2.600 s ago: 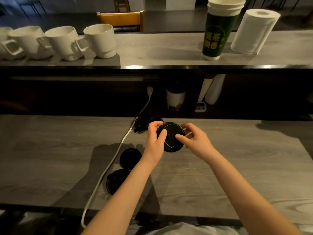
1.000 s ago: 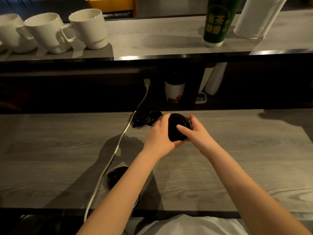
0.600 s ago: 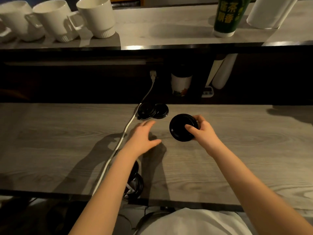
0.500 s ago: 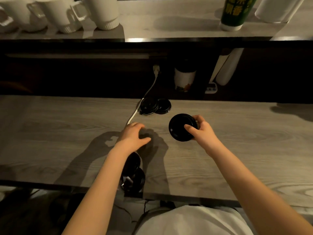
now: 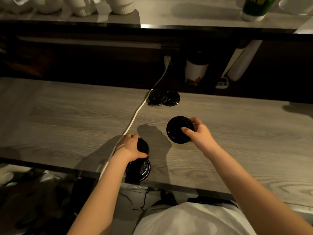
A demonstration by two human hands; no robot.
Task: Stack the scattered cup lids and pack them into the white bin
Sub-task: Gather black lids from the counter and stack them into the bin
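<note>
L hand [image 5: 130,147] curls over a black lid [image 5: 143,145], mostly hiding it, near counter [image 5: 67,116] front edge. R hand [image 5: 198,134] grips glossy black lid stack [image 5: 177,131], tilted, mid-counter; count unclear.

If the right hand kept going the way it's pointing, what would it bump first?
Probably the two black lids at the back of the counter. The right hand, gripping its own lid, points toward them; its height is unclear, so it might pass above.
</note>
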